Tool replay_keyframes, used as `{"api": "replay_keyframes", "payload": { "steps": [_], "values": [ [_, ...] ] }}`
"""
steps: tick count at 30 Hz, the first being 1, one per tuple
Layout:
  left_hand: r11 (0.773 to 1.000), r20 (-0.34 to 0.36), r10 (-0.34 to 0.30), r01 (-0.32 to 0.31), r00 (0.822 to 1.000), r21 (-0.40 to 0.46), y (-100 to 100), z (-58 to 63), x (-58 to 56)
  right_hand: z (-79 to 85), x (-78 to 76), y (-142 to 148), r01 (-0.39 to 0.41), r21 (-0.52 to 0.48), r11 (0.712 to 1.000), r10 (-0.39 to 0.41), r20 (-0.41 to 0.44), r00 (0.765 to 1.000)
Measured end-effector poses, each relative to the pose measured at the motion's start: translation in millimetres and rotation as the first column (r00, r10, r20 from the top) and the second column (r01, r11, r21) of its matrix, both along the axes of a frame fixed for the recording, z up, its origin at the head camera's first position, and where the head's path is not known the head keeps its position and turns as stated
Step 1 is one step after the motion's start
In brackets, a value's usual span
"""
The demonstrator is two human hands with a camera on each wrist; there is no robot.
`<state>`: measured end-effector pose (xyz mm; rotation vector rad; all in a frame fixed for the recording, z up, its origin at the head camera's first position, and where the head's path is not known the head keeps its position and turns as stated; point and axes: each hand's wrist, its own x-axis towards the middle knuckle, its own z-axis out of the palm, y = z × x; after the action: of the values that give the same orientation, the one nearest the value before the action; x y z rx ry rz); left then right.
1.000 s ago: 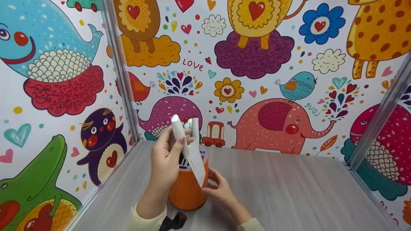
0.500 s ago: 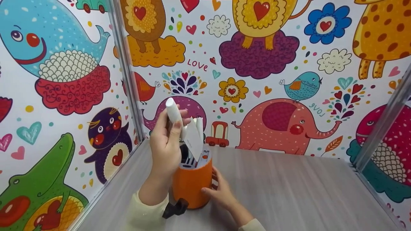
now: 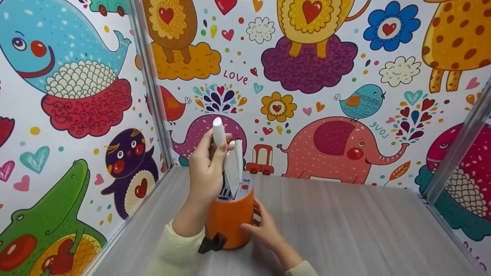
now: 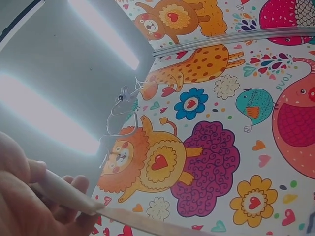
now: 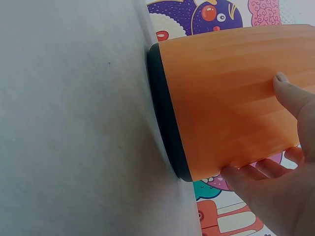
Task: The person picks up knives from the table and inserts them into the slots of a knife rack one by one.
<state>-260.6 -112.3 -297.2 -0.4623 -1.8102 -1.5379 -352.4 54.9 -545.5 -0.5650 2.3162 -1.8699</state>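
Note:
In the head view, my left hand (image 3: 204,166) grips a kitchen knife by its white handle (image 3: 219,132). The blade (image 3: 232,174) points down, with its tip at the slotted top of an orange knife block (image 3: 230,220); whether it is inside a slot I cannot tell. Another white handle (image 3: 238,149) stands up from the block, just right of the blade. My right hand (image 3: 267,232) holds the block's right side. The right wrist view shows the thumb on the orange wall (image 5: 221,103) and fingers around its lower side. Part of the slots is hidden by my left hand.
The block stands on a grey wood-grain table (image 3: 337,222). Walls printed with cartoon animals (image 3: 326,149) rise behind and to the left, joined by a metal corner strip (image 3: 147,88). A black wrist mount (image 3: 212,244) on my left sleeve hangs before the block.
My left hand first lifted the knife from in front of the block to above its top, then moved right and lowered the blade tip toward the slots. My right hand stays on the block.

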Motion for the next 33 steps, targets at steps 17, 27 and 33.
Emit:
{"api": "replay_keyframes", "payload": {
  "steps": [17,27,33],
  "values": [
    [0.998,0.231,0.056,-0.052,0.971,-0.024,5.5,-56.4,-39.1,-3.3,0.5,-0.8,0.006,0.016,1.000,-0.006,-0.034,0.999],
    [0.993,0.280,0.106,-0.089,0.954,-0.075,9.4,-65.6,-40.2,-3.0,-1.4,-0.2,-0.028,-0.013,1.000,0.027,-0.085,0.996],
    [0.992,0.317,0.113,-0.087,0.942,-0.093,9.5,-70.4,-41.4,-4.7,-1.0,-0.5,-0.027,-0.008,1.000,0.026,-0.072,0.997]
  ]
}}
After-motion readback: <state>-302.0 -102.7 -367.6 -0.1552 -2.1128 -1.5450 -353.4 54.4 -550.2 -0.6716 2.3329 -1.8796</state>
